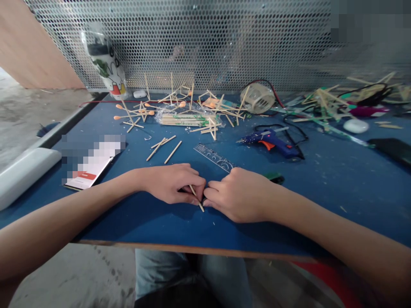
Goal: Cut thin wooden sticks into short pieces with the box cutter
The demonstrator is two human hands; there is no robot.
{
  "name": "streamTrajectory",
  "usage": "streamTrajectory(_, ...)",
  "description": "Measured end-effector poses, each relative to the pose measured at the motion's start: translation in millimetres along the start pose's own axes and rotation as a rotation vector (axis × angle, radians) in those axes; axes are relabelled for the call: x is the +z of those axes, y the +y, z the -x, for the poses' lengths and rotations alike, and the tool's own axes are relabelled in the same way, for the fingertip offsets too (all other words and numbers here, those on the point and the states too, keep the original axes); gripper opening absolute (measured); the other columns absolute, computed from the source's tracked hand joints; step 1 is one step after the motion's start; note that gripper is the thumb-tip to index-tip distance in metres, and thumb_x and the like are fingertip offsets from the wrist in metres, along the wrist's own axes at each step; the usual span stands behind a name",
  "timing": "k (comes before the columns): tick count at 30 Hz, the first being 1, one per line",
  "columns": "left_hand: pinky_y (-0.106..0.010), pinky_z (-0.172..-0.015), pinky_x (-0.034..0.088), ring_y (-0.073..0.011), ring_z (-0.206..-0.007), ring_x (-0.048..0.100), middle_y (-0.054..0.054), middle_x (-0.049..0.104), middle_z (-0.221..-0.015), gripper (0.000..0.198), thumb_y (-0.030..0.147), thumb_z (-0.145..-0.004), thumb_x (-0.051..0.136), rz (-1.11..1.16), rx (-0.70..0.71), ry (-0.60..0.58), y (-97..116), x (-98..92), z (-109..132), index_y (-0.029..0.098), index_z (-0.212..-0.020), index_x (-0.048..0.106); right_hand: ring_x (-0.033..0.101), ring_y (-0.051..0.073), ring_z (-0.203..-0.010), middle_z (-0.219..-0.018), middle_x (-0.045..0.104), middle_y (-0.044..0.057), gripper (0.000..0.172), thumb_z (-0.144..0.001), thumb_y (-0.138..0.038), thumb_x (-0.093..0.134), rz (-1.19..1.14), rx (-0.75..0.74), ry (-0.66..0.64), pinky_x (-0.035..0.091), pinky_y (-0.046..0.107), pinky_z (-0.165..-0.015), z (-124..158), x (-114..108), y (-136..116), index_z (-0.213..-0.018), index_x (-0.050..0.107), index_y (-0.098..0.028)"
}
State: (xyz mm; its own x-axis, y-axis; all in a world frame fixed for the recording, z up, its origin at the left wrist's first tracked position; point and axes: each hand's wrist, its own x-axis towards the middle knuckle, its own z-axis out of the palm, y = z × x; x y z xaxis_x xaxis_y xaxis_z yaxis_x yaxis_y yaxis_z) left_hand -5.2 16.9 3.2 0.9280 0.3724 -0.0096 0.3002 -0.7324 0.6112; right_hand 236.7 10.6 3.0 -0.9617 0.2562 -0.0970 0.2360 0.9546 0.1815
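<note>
My left hand [175, 184] is closed, with a thin wooden stick [201, 207] pinched between thumb and fingers near the table's front edge. The stick slants, its lower end poking out below my fingertips. Right beside it, my right hand [239, 194] is curled shut, its fingertips meeting those of my left hand. Whatever lies inside the right fingers is hidden. A clear ruler [213, 158] lies behind my hands, partly covered by the right one. Several short cut sticks [173, 152] rest beyond my left hand. Past my right wrist, a dark green object [275, 177] shows in part.
A blue glue gun [271, 142] with a black cord lies at the right. Stick frames and a bagged stick bundle [189, 119] spread along the back before a perforated metal panel [205, 51]. A phone [93, 164] and white case [27, 175] are left; a bottle [107, 68] stands behind.
</note>
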Motion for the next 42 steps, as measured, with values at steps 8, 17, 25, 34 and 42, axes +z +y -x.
streamTrajectory(8, -0.033, -0.093, 0.038, -0.0163, -0.094, 0.068, 0.0, 0.077, -0.096, 0.004, 0.018, -0.102, 0.067, -0.013, -0.018, -0.021, 1.7, -2.5, -0.5, 0.02, -0.099, 0.065, 0.064, 0.02, -0.054, -0.076, 0.073, 0.0, 0.02, -0.106, -0.03, 0.05, 0.012, 0.004, -0.012, 0.01, 0.037, -0.051, -0.5, 0.2, -4.2, -0.093, 0.063, -0.022)
streamTrajectory(17, -0.034, -0.093, 0.039, -0.0175, -0.094, 0.069, -0.002, 0.077, -0.096, 0.005, 0.023, -0.103, 0.066, 0.029, -0.003, -0.025, -0.5, -3.1, -1.1, 0.022, -0.098, 0.066, 0.065, 0.022, -0.052, -0.073, 0.073, -0.001, 0.019, -0.105, -0.031, 0.053, 0.002, 0.007, -0.024, 0.01, 0.038, -0.05, 0.6, 1.1, -5.4, -0.092, 0.064, -0.024)
streamTrajectory(25, -0.033, -0.092, 0.039, -0.0179, -0.095, 0.069, -0.002, 0.078, -0.098, 0.006, 0.022, -0.102, 0.067, 0.029, -0.003, -0.031, 0.9, -4.3, -0.9, 0.022, -0.097, 0.067, 0.062, 0.021, -0.05, -0.069, 0.071, 0.0, 0.02, -0.104, -0.032, 0.054, 0.019, -0.011, -0.022, 0.008, 0.039, -0.05, 3.2, -1.3, -11.6, -0.088, 0.063, -0.024)
streamTrajectory(34, -0.033, -0.092, 0.039, -0.0162, -0.092, 0.068, -0.001, 0.076, -0.094, 0.005, 0.022, -0.102, 0.067, 0.017, -0.021, -0.031, 1.2, -4.1, -2.1, 0.022, -0.097, 0.067, 0.051, 0.015, -0.048, -0.074, 0.068, -0.001, 0.039, -0.113, -0.044, 0.037, -0.027, -0.123, 0.138, 0.01, 0.034, -0.052, 11.4, 9.1, 8.1, -0.092, 0.062, -0.022)
streamTrajectory(42, -0.033, -0.094, 0.039, -0.0161, -0.093, 0.067, 0.0, 0.078, -0.097, 0.007, 0.018, -0.102, 0.066, 0.039, -0.024, -0.031, 2.2, -4.4, -3.8, 0.021, -0.096, 0.064, 0.051, 0.015, -0.054, -0.075, 0.064, -0.002, 0.043, -0.114, -0.042, 0.027, -0.167, -0.123, 0.185, 0.016, 0.032, -0.053, 10.7, 16.3, 19.9, -0.096, 0.061, -0.021)
